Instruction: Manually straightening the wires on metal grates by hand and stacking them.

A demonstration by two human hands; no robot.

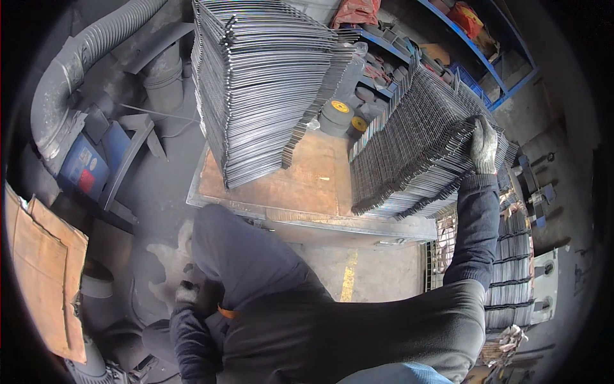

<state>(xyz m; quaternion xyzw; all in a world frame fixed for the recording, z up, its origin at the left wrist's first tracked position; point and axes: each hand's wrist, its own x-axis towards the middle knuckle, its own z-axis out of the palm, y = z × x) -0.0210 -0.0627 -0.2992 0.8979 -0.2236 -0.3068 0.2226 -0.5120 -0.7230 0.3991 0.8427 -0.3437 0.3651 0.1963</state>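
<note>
My right hand (484, 146), in a grey work glove with dark fingertips, reaches up to the outer edge of a tall stack of dark wire grid racks (416, 141). Its fingers curl over the rack ends there. Down at the left, near my bent leg (246, 249), hangs my left hand (187, 293), also gloved. Shadow and its small size keep its fingers from showing clearly. A second tall stack of shiny metal wire racks (272, 96) stands farther left. Both stacks rest on a table with a brown board top (313, 169).
Black rolls with yellow centres (341, 107) stand between the stacks. Behind is a blue-framed shelf (390, 46) with red bags. At left are a ribbed duct (105, 35), a blue machine (86, 163) and a cardboard sheet (45, 275). More bundled racks (510, 269) stand at right.
</note>
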